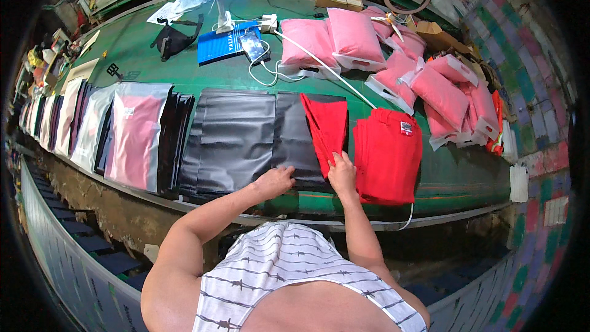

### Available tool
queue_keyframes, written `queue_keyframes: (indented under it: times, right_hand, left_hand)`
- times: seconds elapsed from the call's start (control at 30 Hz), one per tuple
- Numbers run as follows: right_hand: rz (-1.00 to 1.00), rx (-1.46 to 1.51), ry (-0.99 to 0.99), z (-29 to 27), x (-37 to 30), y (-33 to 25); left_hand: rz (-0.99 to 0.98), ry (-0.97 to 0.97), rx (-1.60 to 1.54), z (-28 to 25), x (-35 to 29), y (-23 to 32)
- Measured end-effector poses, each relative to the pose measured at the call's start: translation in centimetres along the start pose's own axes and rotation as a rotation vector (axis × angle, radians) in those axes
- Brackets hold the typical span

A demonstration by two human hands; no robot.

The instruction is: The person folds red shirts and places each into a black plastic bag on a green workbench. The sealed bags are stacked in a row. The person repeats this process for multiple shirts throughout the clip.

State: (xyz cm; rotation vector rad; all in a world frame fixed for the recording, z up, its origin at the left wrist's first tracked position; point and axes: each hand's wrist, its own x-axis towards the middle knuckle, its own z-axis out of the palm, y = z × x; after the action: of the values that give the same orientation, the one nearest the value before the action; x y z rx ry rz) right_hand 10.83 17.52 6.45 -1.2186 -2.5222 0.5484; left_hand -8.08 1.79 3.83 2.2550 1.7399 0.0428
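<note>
left hand: fingers curled at black sheeting, grip unclear | right hand: fingers pinching red cloth just ahead, seemingly mid-handling | seemingly left: red stack beside right hand | seemingly done: bagged pink bundle, left of left hand
</note>
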Motion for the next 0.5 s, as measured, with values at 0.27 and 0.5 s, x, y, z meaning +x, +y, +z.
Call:
queue_keyframes:
  times: [0.27, 0.5]
  right_hand:
    - [-0.319, 0.362, -0.138, -11.9, -4.6, 0.8]
    - [-0.285, 0.620, -0.481, -17.0, -7.0, 1.6]
  left_hand:
    - [-0.071, 0.416, -0.186, 0.4, -0.3, -2.4]
    - [-0.123, 0.592, -0.562, -1.2, -0.5, -2.9]
